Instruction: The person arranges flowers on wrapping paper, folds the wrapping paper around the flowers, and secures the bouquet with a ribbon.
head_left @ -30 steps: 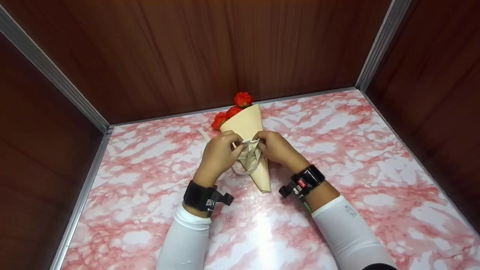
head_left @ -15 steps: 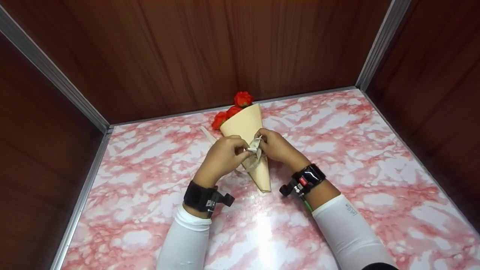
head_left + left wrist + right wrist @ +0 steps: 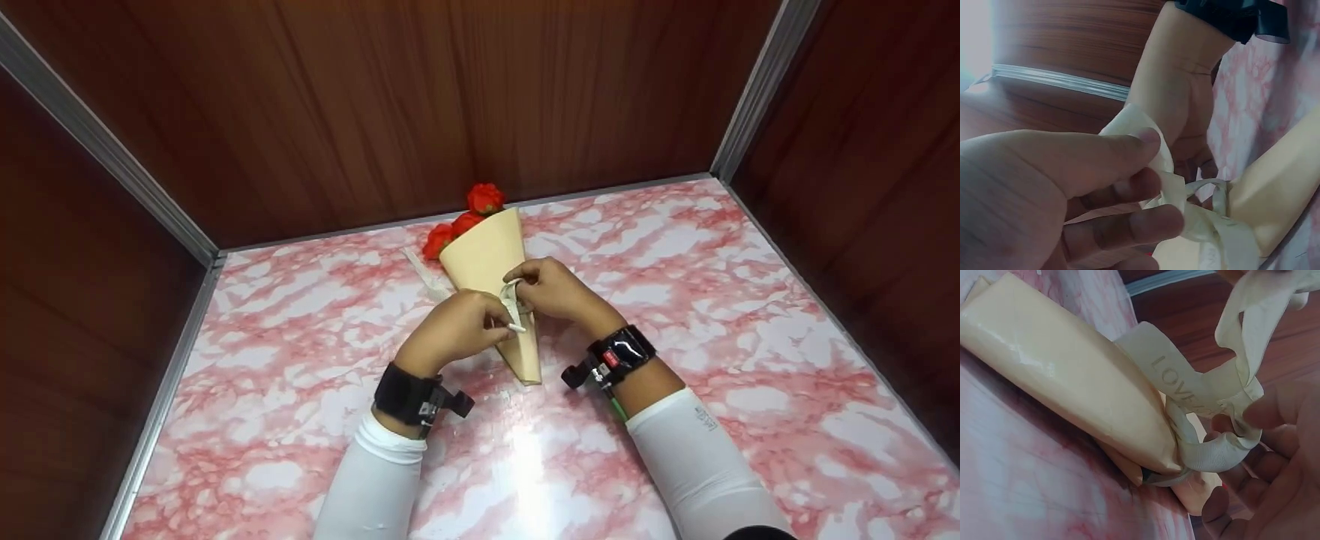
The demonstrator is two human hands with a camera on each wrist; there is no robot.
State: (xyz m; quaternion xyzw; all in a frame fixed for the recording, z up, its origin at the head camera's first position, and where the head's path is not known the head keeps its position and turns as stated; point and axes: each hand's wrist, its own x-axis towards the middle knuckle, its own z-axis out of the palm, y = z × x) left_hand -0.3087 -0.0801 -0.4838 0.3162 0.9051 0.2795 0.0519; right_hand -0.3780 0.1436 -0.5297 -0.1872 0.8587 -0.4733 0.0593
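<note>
A bouquet wrapped in a cream paper cone (image 3: 486, 251) lies on the table, red roses (image 3: 486, 198) showing at its wide end. Around the cone's narrow part runs a cream ribbon (image 3: 1216, 455) with printed letters. My left hand (image 3: 454, 330) pinches one part of the ribbon (image 3: 1131, 121) between thumb and fingers, over the lower cone. Higher up, at the cone's right edge, my right hand (image 3: 555, 290) holds a loop of the same ribbon between thumb and fingers. In the right wrist view the ribbon is twisted near the fingers; the knot itself is partly hidden.
A loose ribbon tail (image 3: 424, 274) lies on the table left of the cone. The pink-and-white marbled table (image 3: 712, 315) meets dark wood panels (image 3: 375, 112) at the back and sides, with metal strips along the edges.
My left hand has moved down and to the right, drawing its part of the ribbon along the cone. The right hand stays near the same spot with the ribbon. The bouquet has barely moved.
</note>
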